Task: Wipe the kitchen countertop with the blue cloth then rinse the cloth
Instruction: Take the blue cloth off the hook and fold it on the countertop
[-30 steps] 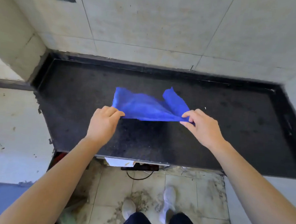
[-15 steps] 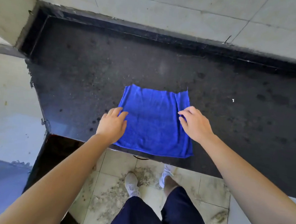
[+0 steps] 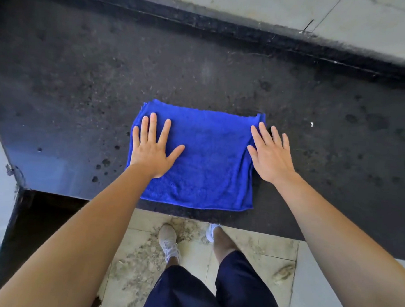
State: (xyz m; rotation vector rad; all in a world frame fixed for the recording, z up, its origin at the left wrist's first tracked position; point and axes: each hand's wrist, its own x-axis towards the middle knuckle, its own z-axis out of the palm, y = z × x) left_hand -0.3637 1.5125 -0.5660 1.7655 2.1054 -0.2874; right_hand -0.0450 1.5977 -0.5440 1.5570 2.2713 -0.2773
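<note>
Blue cloth (image 3: 203,158) — flat near countertop (image 3: 83,76) front edge — bare counter beyond.

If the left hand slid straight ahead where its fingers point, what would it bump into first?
The left hand lies flat on the blue cloth. Ahead is only bare countertop, so probably the raised black ledge below the wall first.

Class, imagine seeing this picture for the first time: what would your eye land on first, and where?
The bright blue cloth stands out, spread flat near the front edge of the dark, spotted countertop. The left hand lies flat on its left part; the right hand, fingers straight, is at its right edge.
</note>
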